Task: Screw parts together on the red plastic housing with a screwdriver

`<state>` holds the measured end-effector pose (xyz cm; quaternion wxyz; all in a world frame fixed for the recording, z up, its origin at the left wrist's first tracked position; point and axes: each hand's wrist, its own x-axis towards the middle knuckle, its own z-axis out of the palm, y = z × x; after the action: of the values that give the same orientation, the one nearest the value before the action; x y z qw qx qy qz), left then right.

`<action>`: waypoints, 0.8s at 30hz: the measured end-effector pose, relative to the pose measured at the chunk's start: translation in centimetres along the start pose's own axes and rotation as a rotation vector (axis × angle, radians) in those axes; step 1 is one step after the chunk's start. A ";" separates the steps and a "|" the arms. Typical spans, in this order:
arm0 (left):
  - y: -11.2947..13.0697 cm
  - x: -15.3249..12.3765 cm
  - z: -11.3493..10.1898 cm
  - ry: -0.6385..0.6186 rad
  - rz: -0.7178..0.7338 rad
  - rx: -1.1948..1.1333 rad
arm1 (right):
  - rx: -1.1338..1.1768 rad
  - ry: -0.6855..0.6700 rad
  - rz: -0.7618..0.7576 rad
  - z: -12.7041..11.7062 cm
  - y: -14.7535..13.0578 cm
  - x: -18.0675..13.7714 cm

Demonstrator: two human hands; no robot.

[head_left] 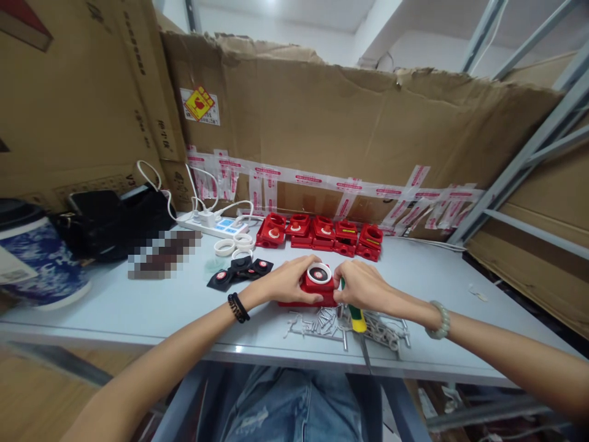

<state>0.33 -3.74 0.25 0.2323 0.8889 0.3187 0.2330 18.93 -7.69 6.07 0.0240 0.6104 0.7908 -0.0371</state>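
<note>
A red plastic housing with a white ring and a dark round insert on top sits on the pale table in front of me. My left hand grips its left side. My right hand presses against its right side while also holding a green-and-yellow-handled screwdriver, whose shaft points down toward me. A pile of screws and small white parts lies just in front of the housing.
A row of red housings stands behind, near the taped cardboard wall. Black square inserts and white rings lie to the left, beside a power strip, a black bag and a blue patterned container. Metal shelving rises at right.
</note>
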 end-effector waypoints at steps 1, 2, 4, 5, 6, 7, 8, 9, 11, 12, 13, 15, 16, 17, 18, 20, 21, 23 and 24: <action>0.1 0.0 0.0 -0.003 -0.002 0.003 | 0.002 0.006 0.006 -0.3 -0.1 0.0; 0.1 0.0 -0.1 -0.005 -0.004 0.006 | 0.006 0.023 0.016 -0.7 -0.1 -0.1; 0.1 0.0 -0.1 -0.011 0.004 0.014 | 0.018 0.077 0.039 -2.1 -0.3 -0.4; 0.1 0.0 -0.1 -0.015 0.012 0.016 | 0.016 0.115 0.043 -2.8 -0.3 -0.7; 0.0 0.0 -0.1 -0.019 0.022 0.016 | 0.016 0.125 0.022 -3.5 -0.4 -1.0; 0.0 0.0 -0.1 -0.021 0.030 0.014 | 0.027 0.088 0.002 -4.1 -0.6 -1.3; -0.1 0.1 -0.1 -0.024 0.034 0.011 | 0.026 0.033 -0.017 -4.4 -0.7 -1.5; -0.1 0.1 -0.1 -0.022 0.032 0.008 | 0.022 -0.024 -0.031 -4.4 -0.9 -1.7; 0.0 0.1 -0.1 -0.017 0.017 0.002 | 0.014 -0.095 -0.054 -3.8 -1.2 -2.0; 0.0 0.0 -0.1 -0.017 0.011 -0.001 | 0.013 -0.116 -0.063 -3.2 -1.3 -1.9; 0.1 0.0 -0.1 -0.016 0.008 -0.003 | 0.020 -0.131 -0.077 -2.7 -1.4 -1.8; 0.2 0.0 -0.1 -0.012 0.011 -0.008 | 0.036 -0.155 -0.091 -2.0 -1.4 -1.6; 0.2 0.0 -0.1 -0.010 0.014 -0.011 | 0.050 -0.161 -0.092 -1.9 -1.3 -1.4; 0.2 0.0 -0.2 -0.007 0.016 -0.015 | 0.070 -0.155 -0.089 -2.2 -1.2 -1.3; 0.1 0.0 -0.2 -0.007 0.017 -0.020 | 0.100 -0.131 -0.088 -2.8 -1.0 -1.3; -0.1 0.0 -0.4 -0.019 0.019 -0.031 | 0.180 -0.018 -0.088 -4.4 -0.4 -1.1; -0.2 0.0 -0.5 -0.029 0.020 -0.037 | 0.225 0.091 -0.091 -5.3 0.0 -1.0; -0.4 0.0 -0.7 -0.057 0.025 -0.055 | 0.298 0.342 -0.037 -6.6 0.8 -0.2; -0.5 0.0 -0.8 -0.069 0.027 -0.064 | 0.328 0.484 -0.026 -7.0 1.2 0.3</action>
<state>-0.29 -3.18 0.57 0.2686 0.8928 0.2905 0.2153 20.05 -6.48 12.96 -0.2648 0.5871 0.7648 -0.0184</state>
